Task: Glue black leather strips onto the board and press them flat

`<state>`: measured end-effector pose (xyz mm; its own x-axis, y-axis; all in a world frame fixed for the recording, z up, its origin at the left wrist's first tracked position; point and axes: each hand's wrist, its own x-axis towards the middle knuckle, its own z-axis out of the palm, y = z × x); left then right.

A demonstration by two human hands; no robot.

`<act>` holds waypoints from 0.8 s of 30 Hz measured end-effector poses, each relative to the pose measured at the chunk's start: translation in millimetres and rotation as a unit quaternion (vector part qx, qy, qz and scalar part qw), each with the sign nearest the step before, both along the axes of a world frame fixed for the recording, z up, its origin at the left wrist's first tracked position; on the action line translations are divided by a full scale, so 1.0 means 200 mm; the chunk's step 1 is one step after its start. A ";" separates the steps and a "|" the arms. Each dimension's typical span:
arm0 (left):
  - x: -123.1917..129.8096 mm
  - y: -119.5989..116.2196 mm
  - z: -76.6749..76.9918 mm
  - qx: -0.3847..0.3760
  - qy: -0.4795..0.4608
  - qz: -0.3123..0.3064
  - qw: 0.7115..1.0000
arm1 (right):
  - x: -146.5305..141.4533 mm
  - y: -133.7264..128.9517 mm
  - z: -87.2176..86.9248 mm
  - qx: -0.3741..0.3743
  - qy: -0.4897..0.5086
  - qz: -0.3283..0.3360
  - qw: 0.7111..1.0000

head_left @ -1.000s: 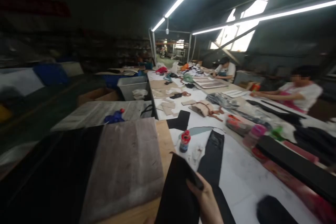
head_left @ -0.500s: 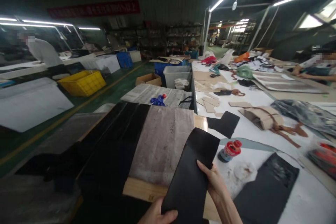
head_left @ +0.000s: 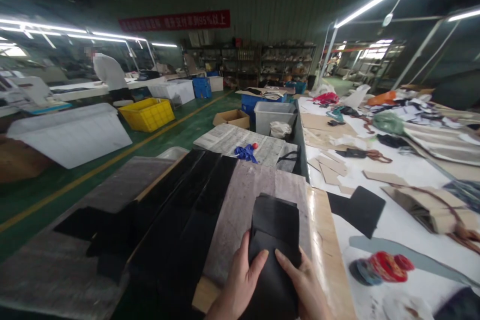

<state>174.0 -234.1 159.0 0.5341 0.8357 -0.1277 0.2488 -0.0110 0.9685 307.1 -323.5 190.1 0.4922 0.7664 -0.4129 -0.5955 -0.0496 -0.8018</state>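
Observation:
A black sheet of leather-like material is gripped between both hands, with a second layer or folded edge showing across its middle. My left hand closes on its left side, thumb on top. On the right side, my right hand grips it the same way, its fingers mostly hidden behind. Beneath the held piece lies a stained greyish board with a pale wooden edge. Long black strips of similar material cover the board's left part.
On the white table to the right stand a red-topped jar, a black cut piece and brown card pieces. Blue cloth lies ahead. Further off are a yellow bin, a white bin and a person.
The view has swung left. The black sheet has moved from a slanted, stretched-out hold to a more upright one, and my hands are now closer together on it.

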 end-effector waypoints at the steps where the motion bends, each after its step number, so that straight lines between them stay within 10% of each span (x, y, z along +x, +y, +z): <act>1: 0.01 0.01 0.02 0.010 0.005 -0.010 1.000 | -0.01 0.00 0.00 0.001 -0.010 -0.004 1.000; 11: -0.01 0.03 0.05 0.081 -0.029 -0.062 0.994 | -0.01 -0.05 0.00 0.022 0.057 -0.023 0.998; 20: -0.03 0.00 0.11 -0.207 -0.094 -0.101 0.969 | -0.05 -0.07 0.00 0.054 0.055 0.000 0.997; 24: -0.02 -0.01 0.10 -0.168 -0.017 -0.043 0.985 | -0.06 -0.05 0.00 0.071 0.012 -0.029 0.997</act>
